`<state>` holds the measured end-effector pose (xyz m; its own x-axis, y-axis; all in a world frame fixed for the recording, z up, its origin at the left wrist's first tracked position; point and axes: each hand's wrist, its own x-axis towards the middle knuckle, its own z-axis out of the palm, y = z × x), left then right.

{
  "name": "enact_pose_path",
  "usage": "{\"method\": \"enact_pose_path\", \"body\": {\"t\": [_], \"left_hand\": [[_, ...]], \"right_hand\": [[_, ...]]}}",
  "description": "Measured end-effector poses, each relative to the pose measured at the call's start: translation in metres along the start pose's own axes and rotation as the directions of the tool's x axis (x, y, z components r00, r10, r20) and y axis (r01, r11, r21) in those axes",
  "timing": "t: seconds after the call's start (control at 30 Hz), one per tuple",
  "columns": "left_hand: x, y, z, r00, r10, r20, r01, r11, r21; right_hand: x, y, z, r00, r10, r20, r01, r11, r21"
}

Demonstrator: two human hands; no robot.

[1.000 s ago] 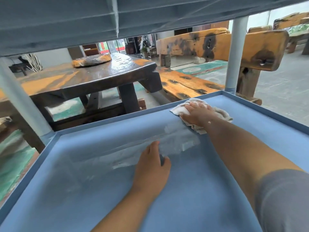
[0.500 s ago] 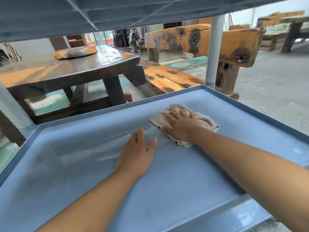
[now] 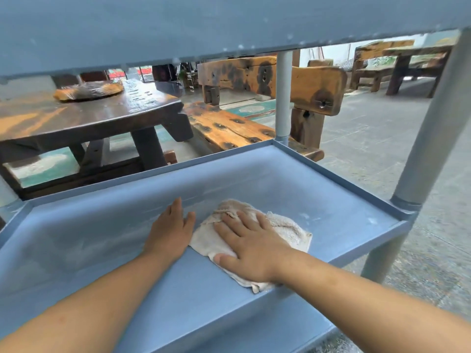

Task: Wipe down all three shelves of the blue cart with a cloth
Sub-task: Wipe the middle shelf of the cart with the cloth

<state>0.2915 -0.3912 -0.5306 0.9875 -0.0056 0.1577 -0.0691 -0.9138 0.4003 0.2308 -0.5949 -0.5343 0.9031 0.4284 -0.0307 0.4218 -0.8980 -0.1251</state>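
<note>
Beige cloth (image 3: pixel 288 230) lower centre, right hand (image 3: pixel 251 247) flat pressing; left hand (image 3: pixel 169 231) flat on shelf (image 3: pixel 89 238); cloth may bunch at rim.

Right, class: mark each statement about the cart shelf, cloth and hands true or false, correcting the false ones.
1. The right hand presses flat on the off-white terry cloth. True.
2. The left hand grips the cloth. False: it lies flat on the blue plastic cart shelf, beside the cloth.
3. An upper blue shelf spans above the hands. True.
4. The dark wooden table behind the cart is bare. False: a flat round wooden piece lies on it.
</note>
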Motion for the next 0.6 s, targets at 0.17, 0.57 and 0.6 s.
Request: {"method": "enact_pose_path", "body": {"t": [0.17, 0.57, 0.6], "left_hand": [[0.0, 0.028, -0.006, 0.995, -0.1, -0.027, 0.101, 0.995, 0.024], [-0.018, 0.051, 0.017, 0.932, -0.291, -0.214, 0.097, 0.772, -0.629], [-0.018, 0.051, 0.019, 0.94, -0.265, -0.217, 0.081, 0.788, -0.61]], "right_hand": [[0.0, 0.002, -0.001, 0.999, -0.043, -0.002, 0.043, 0.999, 0.008], [0.057, 0.06, -0.008, 0.991, -0.108, -0.074, 0.106, 0.994, -0.023], [0.068, 0.07, -0.011, 0.992, -0.101, -0.07, 0.1, 0.995, -0.019]]}}
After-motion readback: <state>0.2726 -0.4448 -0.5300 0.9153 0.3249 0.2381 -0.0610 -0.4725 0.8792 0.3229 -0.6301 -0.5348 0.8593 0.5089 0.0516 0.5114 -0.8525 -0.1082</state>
